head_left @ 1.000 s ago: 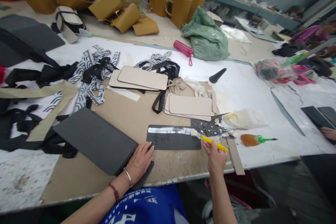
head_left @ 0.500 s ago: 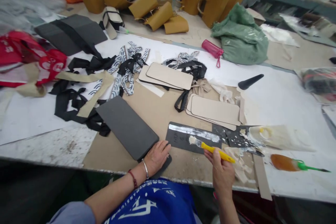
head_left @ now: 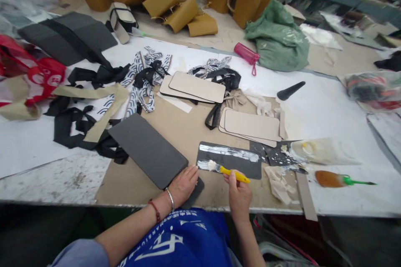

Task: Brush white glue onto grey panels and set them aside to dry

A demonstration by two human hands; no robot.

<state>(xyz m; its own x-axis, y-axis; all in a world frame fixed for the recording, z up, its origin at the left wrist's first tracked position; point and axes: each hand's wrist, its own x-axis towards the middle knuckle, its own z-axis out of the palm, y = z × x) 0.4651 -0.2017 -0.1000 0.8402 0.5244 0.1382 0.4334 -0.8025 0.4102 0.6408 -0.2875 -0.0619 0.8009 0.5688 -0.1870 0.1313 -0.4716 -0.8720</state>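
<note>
My right hand (head_left: pixel 239 194) grips the yellow handle of a brush (head_left: pixel 232 172). Its pale bristles touch a flat dark grey panel (head_left: pixel 228 156), which bears a long white streak along its far side and a shorter one by the bristles. My left hand (head_left: pixel 184 183) lies flat, fingers stretched together, at the near end of a stack of dark grey panels (head_left: pixel 148 150), its fingertips close to the brushed panel's left edge. Beige rounded panels (head_left: pixel 252 124) lie just beyond the brushed one, and more beige panels (head_left: pixel 197 86) sit farther back.
Black straps (head_left: pixel 70 127) and patterned strips (head_left: pixel 145 91) lie tangled at left. At right are a bottle with a green nozzle (head_left: pixel 330 178), a glue-smeared bag (head_left: pixel 322 151) and a black tool (head_left: pixel 290 91). Behind stand tan bags (head_left: pixel 247 4) and a green plastic bag (head_left: pixel 277 37).
My right hand has moved the brush left across the panel, and a second white streak now shows near the bristles. My left hand stays by the stack. The view has shifted slightly.
</note>
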